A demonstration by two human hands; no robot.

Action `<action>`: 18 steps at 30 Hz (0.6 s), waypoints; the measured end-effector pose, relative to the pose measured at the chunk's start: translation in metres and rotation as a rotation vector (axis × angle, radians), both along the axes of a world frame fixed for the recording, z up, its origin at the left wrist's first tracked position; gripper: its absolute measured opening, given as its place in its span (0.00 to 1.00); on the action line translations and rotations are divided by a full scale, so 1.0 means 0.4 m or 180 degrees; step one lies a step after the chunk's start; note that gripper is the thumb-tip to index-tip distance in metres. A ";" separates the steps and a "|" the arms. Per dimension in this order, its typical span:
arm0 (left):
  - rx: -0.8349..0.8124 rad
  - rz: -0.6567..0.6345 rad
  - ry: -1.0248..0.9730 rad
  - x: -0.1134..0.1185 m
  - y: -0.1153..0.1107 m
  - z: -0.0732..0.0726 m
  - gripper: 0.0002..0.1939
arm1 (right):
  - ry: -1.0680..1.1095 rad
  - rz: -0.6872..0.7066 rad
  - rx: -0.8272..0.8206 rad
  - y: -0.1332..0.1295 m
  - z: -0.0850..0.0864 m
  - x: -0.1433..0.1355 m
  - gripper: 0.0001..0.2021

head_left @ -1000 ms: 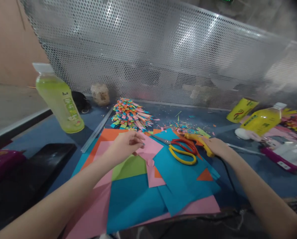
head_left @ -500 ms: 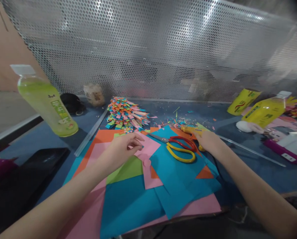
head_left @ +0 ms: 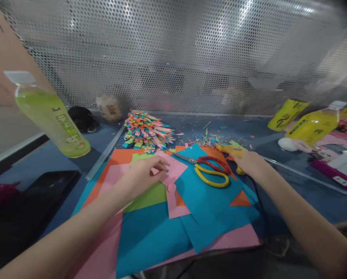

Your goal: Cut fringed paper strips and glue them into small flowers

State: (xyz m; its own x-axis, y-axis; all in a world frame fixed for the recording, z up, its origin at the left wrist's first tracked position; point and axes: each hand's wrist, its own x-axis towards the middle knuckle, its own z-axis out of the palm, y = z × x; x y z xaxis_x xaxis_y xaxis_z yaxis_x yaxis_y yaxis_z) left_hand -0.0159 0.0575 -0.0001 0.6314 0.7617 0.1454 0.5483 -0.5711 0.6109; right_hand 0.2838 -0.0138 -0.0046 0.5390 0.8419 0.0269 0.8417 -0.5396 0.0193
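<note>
My left hand (head_left: 146,170) hovers over pink paper (head_left: 177,168) and a green sheet (head_left: 147,197), thumb and fingertips curled together. A tiny bluish spot shows at the fingertips, too small to name. Just below them a small round pink paper disc (head_left: 171,188) lies on a pink strip. My right hand (head_left: 250,164) is wrapped round a yellow glue gun (head_left: 225,148), which rests low by the paper's far right edge, nozzle to the left. Between the hands, scissors (head_left: 211,176) with one red and one yellow handle lie on blue paper (head_left: 211,217).
Behind the sheets stands a cone of colourful paper strips (head_left: 147,130), with paper scraps (head_left: 210,138) beside it. A green drink bottle (head_left: 50,116) and a black phone-like slab (head_left: 45,201) are at left. A clear stick (head_left: 304,174) and a yellow bottle (head_left: 313,130) are at right.
My right hand and the glue gun have shifted slightly to the right. My left hand stays nearly in place, its fingers barely changed. The view has tilted a little.
</note>
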 end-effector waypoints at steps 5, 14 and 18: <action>0.0416 -0.0200 0.0129 -0.014 -0.025 -0.017 0.09 | -0.0244 -0.0220 0.0109 -0.028 0.051 -0.086 0.21; 0.1750 -0.1291 0.0098 -0.030 -0.034 -0.072 0.38 | -0.0273 0.2725 0.0994 -0.019 -0.030 -0.250 0.11; 0.1834 -0.1480 0.0253 -0.041 -0.028 -0.071 0.40 | -0.0184 0.3064 0.1357 -0.051 -0.065 -0.219 0.14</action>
State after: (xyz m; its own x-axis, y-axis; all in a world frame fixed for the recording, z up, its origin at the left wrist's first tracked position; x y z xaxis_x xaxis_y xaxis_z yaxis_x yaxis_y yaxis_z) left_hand -0.0323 0.0464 -0.0283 0.8953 0.2301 0.3814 0.2019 -0.9729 0.1130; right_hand 0.1962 -0.0341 -0.0308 -0.3632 0.8288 0.4256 0.9224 0.3841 0.0391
